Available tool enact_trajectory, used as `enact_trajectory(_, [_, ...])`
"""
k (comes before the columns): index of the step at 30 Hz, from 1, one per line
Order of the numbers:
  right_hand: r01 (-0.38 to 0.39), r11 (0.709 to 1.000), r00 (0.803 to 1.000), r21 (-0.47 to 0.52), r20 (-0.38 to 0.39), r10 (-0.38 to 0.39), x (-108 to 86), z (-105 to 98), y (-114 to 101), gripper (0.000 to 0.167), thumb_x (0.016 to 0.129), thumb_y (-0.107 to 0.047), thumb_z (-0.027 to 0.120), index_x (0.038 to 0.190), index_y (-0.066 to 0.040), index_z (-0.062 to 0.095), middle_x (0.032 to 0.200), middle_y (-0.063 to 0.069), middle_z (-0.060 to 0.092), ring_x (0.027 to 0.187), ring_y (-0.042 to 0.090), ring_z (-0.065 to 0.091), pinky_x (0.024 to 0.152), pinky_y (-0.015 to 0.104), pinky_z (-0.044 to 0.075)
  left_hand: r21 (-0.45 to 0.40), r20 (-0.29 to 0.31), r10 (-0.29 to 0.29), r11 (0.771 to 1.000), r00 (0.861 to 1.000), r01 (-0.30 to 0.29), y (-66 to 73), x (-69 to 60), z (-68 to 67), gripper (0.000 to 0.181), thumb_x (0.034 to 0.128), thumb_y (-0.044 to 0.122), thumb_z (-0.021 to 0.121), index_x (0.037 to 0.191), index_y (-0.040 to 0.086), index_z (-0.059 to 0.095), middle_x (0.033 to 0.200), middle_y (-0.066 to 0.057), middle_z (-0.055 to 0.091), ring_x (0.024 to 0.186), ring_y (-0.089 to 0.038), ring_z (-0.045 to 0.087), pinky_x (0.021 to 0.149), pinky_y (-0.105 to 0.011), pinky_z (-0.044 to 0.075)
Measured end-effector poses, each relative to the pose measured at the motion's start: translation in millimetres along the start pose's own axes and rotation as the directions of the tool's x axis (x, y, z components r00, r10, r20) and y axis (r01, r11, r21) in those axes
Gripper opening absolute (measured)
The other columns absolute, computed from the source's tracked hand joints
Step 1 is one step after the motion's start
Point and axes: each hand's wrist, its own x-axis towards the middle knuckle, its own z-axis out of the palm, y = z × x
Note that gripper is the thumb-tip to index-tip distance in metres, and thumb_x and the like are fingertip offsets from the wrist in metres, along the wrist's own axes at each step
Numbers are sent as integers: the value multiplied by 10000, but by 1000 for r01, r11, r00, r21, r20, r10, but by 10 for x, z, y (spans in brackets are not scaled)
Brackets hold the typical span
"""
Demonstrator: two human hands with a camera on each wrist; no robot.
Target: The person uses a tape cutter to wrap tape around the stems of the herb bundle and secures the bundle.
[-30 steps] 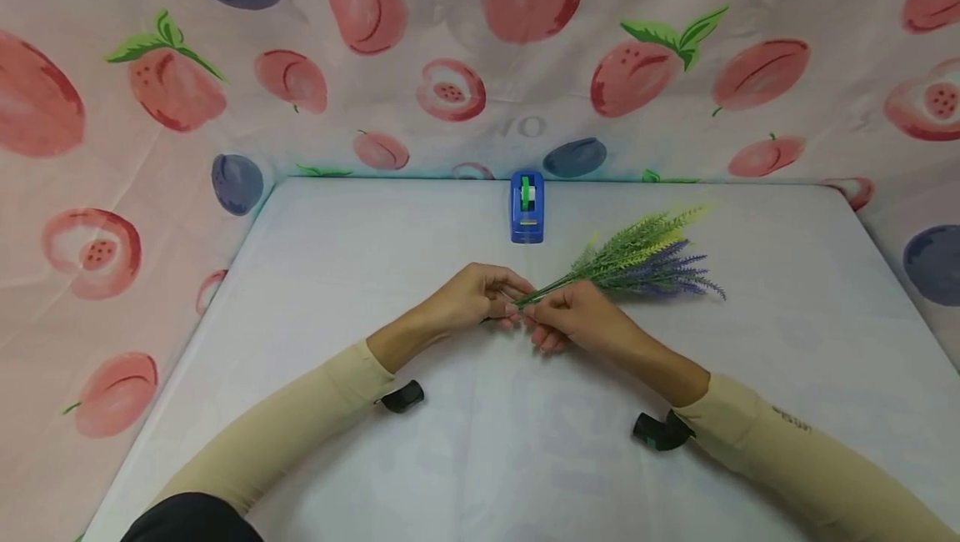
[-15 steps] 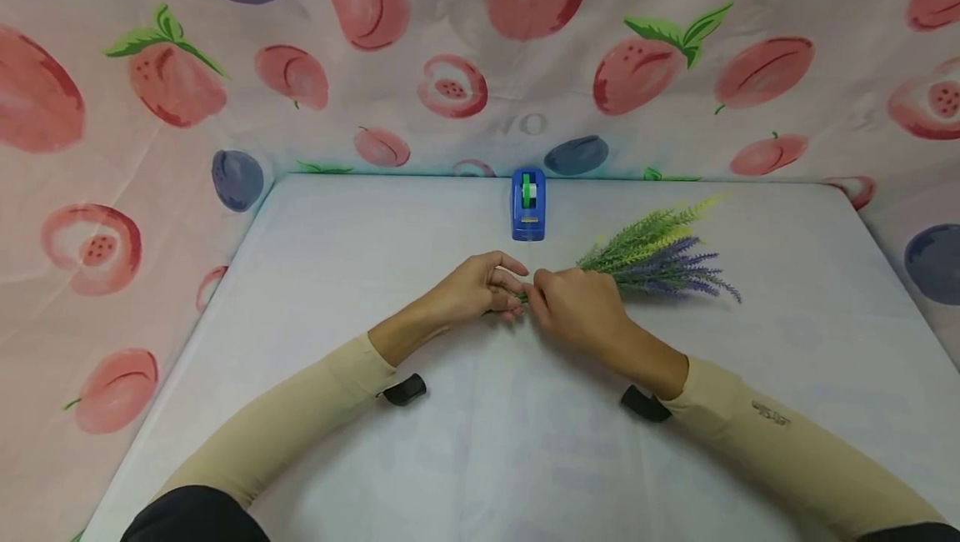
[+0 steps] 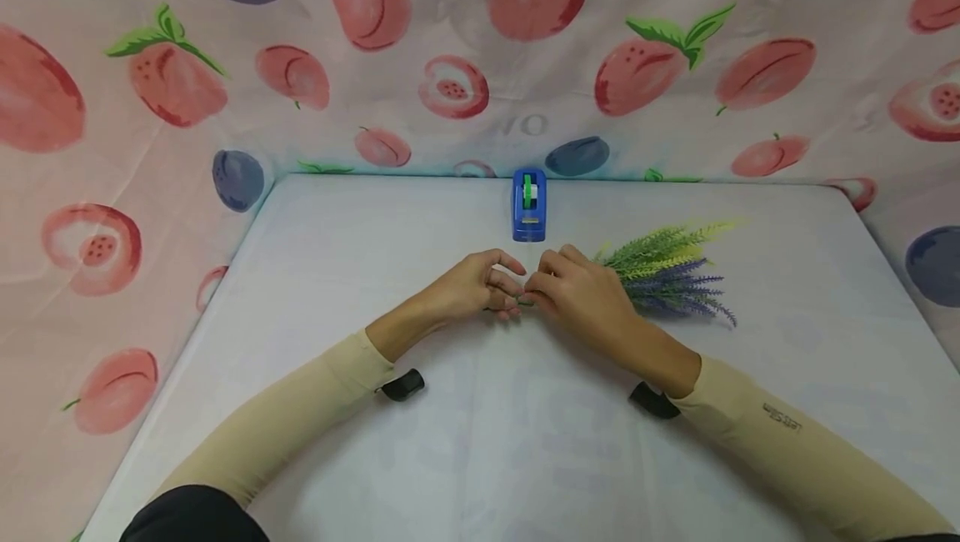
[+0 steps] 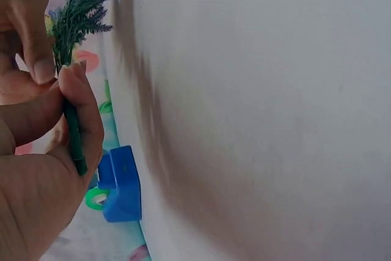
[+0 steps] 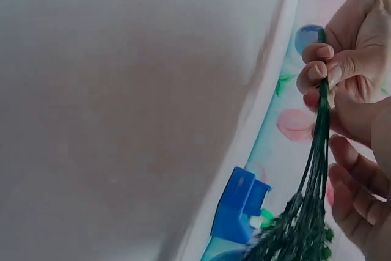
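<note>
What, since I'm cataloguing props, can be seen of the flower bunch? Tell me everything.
The flower bunch looks artificial, perhaps plastic, with yellow-green sprays and purple sprays. Its thin, dark-green stems converge into one narrow bundle. In the head view the sprays point right; whether they touch the white table is unclear. The left hand pinches the bundle near its stem end; the right hand is at the stems nearer the sprays, its exact grip unclear.

White tabletop (image 3: 480, 450) spreading wide across the scene, running back to a straight far edge, and there, close by that edge, just right of centre, sits a blue tape dispenser (image 3: 528, 225), green ring (image 3: 527, 190) showing!
</note>
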Motion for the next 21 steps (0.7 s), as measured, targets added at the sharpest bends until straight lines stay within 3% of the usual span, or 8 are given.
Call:
enact_trajectory(6, [61, 998, 995, -3, 76, -61, -38, -20, 66, 217, 795, -292, 885, 951, -172, 792, 952, 16, 621, 888, 224, 551, 721, 358, 471, 9, 28, -16, 1000, 999, 16, -4, 36, -31, 419, 937, -152, 569, 1325, -16, 489, 1097, -212, 734, 861, -269, 712, 780, -358, 597])
enact_trajectory(9, [77, 997, 992, 8, 95, -77, -60, -21, 88, 234, 798, -276, 884, 987, -179, 785, 970, 16, 628, 863, 215, 571, 712, 367, 474, 3, 46, -18, 1000, 999, 18, -5, 50, -43, 433, 938, -160, 552, 1344, -31, 474, 1102, -232, 727, 832, -226, 706, 771, -331, 593])
enact_trajectory(14, [109, 993, 992, 48, 61, -112, -86, 0, 104, 243, 795, -198, 885, 1018, -167, 795, 945, 14, 633, 729, 170, 571, 650, 339, 474, -2, 71, -6, 1000, 997, 6, 9, 60, -59, 452, 939, -174, 521, 1364, -34, 458, 1098, -278, 711, 802, -223, 685, 743, -301, 574])
enact_trajectory(21, [93, 995, 994, 34, 57, -95, -101, -7, 111, 225, 800, -188, 883, 1002, -140, 797, 934, 22, 630, 650, 153, 569, 620, 333, 496, 4, 82, -27, 1000, 996, 27, 44, 77, -69, 453, 946, -180, 510, 1374, -40, 458, 1091, -273, 713, 820, -253, 671, 742, -307, 560])
